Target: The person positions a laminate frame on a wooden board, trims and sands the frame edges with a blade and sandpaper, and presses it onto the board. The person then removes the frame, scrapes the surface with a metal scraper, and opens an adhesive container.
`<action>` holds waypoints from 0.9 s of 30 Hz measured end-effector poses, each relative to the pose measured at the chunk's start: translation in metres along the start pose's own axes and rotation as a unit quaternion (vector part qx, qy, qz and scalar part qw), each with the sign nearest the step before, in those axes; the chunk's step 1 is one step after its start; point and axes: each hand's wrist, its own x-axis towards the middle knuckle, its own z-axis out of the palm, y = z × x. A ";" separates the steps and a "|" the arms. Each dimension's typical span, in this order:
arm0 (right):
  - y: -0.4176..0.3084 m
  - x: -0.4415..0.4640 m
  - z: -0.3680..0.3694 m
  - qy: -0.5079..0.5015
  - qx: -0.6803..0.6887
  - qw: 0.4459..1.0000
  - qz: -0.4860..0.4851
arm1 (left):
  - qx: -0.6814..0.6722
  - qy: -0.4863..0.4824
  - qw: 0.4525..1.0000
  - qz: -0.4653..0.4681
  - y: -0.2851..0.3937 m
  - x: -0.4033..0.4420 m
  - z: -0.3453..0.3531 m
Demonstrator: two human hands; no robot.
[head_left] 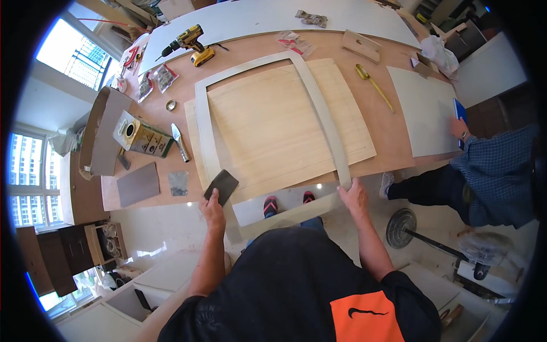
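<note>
Your left hand point(213, 212) pinches a dark pad point(223, 186), thumb on top; the other fingers are mostly hidden beneath it, and whether the pad actually touches wood is hard to tell from up here. Your right hand point(355, 197) has its fingers curled round the near right corner of the pale frame point(319, 108). That frame lies over the plywood board point(268, 119), its near bar sticking out past the edge of the surface point(393, 137), above the floor. The pad sits at the near end of the left bar, so hold it flat and press evenly; the overhanging part has little under it, so a light touch and a steady right grip should suit it best.

For room, the trowel point(179, 142) and small grey sheet point(178, 183) lie close outside the left bar. On the right, a bare strip runs between board and white sheet point(421, 119), where a co-worker's hand point(457, 127) rests near a blue thing.
</note>
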 end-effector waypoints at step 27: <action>-0.084 -0.090 0.068 -0.429 0.716 0.536 0.125 | 0.085 -0.269 0.942 0.180 0.063 0.022 0.092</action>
